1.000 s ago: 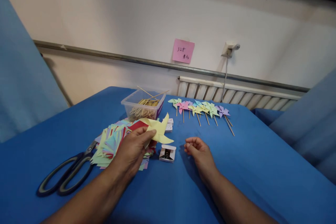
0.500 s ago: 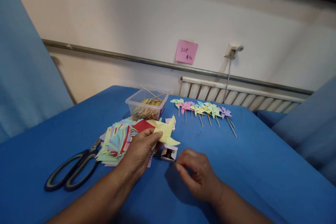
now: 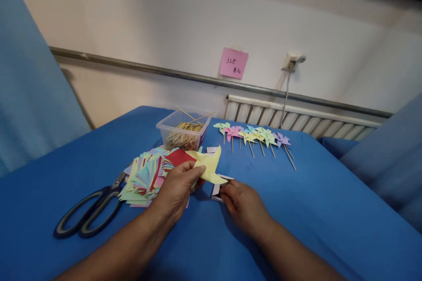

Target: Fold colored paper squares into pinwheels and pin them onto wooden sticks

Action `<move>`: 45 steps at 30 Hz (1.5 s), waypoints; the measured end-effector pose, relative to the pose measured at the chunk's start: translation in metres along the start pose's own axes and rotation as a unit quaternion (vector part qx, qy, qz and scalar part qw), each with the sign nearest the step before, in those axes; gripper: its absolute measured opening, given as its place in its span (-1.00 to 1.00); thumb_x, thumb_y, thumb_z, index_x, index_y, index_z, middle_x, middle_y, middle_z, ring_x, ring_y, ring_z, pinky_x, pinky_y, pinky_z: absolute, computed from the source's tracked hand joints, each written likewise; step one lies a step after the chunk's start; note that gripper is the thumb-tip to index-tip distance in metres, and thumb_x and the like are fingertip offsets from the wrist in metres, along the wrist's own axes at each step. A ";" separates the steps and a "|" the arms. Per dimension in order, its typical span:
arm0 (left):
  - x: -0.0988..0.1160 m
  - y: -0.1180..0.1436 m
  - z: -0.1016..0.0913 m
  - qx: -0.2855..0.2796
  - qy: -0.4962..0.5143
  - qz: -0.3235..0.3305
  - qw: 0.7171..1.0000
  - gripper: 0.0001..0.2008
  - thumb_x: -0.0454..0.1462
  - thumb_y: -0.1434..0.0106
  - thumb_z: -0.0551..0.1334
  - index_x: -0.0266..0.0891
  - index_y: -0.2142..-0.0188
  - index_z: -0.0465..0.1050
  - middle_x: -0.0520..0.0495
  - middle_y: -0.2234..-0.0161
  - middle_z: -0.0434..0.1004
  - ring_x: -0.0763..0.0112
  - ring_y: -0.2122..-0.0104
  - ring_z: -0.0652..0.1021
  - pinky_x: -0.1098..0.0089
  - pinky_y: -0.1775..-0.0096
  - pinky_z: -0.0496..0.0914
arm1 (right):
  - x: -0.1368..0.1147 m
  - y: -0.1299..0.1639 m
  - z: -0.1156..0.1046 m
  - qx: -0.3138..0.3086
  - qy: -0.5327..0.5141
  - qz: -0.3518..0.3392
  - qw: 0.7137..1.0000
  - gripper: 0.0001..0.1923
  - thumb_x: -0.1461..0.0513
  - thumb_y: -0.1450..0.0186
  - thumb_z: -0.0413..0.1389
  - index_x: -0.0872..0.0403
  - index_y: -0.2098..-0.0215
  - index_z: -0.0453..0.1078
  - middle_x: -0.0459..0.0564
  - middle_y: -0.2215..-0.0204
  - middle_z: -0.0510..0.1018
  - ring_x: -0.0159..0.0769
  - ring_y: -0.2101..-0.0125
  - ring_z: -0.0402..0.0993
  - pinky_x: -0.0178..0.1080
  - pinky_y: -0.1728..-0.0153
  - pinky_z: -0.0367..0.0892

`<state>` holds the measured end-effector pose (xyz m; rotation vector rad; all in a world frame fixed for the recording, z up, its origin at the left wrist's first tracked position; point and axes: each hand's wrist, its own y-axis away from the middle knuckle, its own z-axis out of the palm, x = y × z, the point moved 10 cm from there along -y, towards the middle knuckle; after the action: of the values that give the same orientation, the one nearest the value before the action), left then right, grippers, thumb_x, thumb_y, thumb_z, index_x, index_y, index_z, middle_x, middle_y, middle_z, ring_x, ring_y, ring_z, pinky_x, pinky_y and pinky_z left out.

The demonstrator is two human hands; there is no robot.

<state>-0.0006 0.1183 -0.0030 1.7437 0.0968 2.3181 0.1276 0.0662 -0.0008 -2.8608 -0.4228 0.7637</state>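
Note (image 3: 234, 63) reading "32", yellow pinwheel (image 3: 210, 165) held

Single head-worn view; faces forward and down; hands (image 3: 177, 185) near; wall (image 3: 148, 17) beyond.

Whitish wall (image 3: 138, 17), dim light. Metal pipe (image 3: 132, 66) runs across; white radiator (image 3: 263, 104) under it, right of centre. Plugged socket (image 3: 290, 62), pink note (image 3: 234, 63) to its left. Blue curtain (image 3: 33, 79) far left. Blue-covered table (image 3: 313, 202).
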 end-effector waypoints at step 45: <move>-0.021 -0.004 0.011 -0.058 -0.067 -0.007 0.996 -0.82 -0.21 -0.06 0.26 -0.28 0.52 0.33 0.07 0.61 0.38 0.53 0.59 0.35 0.51 0.51 0.21 | 0.062 -0.002 0.004 0.122 -0.469 0.122 0.866 -0.78 0.11 -0.16 0.10 0.05 0.49 0.21 -0.05 0.42 0.53 -0.39 0.56 0.40 -0.34 0.52 0.26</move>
<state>0.0165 0.1164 -0.0205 1.8279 -0.0469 2.1443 0.1765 0.0876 -0.0321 -2.1322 -0.0305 2.0699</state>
